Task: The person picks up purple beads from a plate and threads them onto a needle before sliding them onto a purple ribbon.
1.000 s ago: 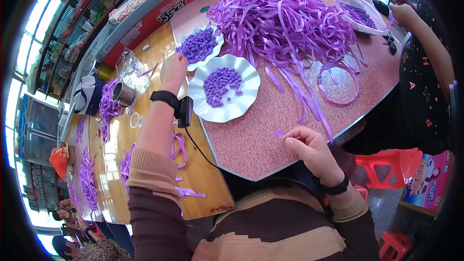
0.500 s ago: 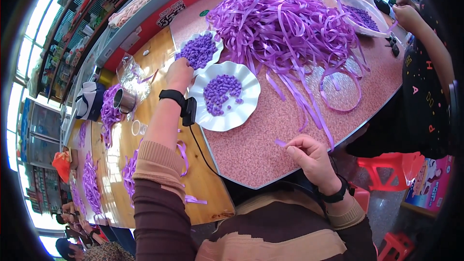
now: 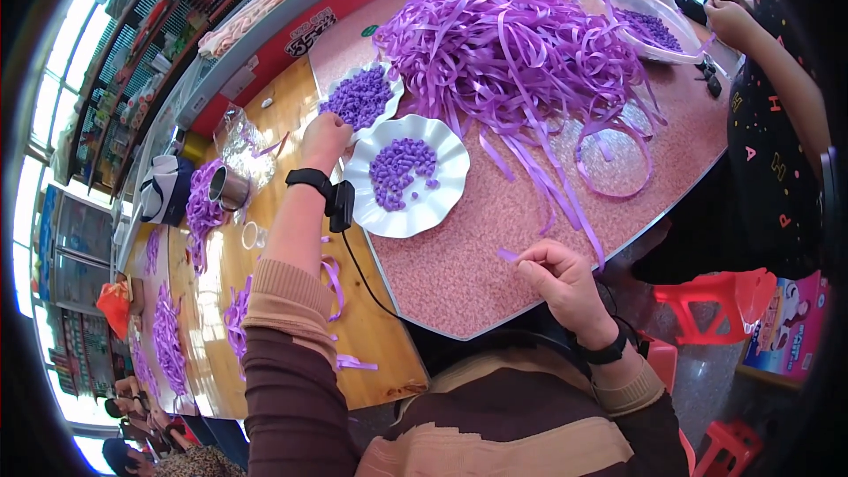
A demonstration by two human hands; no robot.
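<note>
My left hand (image 3: 326,137) is at the near edge of the far white scalloped plate (image 3: 395,104), beside its heap of purple beads (image 3: 359,97). Its fingertips are hidden behind the hand, so what they hold, if anything, does not show. Closer to me is a second wavy-edged white plate (image 3: 442,199) with fewer purple beads (image 3: 402,163). Over the front edge of the pink table, my right hand (image 3: 558,281) pinches a purple ribbon (image 3: 507,254), whose short end sticks out past thumb and forefinger.
A big pile of purple ribbons (image 3: 512,44) covers the table's far middle, strands trailing toward me. A bowl of beads (image 3: 649,28) stands near another person's hands (image 3: 729,18) at right. On the wooden table at left are a metal cup (image 3: 230,187) and ribbon bundles (image 3: 168,336).
Both hands stay nearly where they were; the right one has shifted slightly left and up with the ribbon. The view has tilted a little. The other person's hands have moved slightly.
</note>
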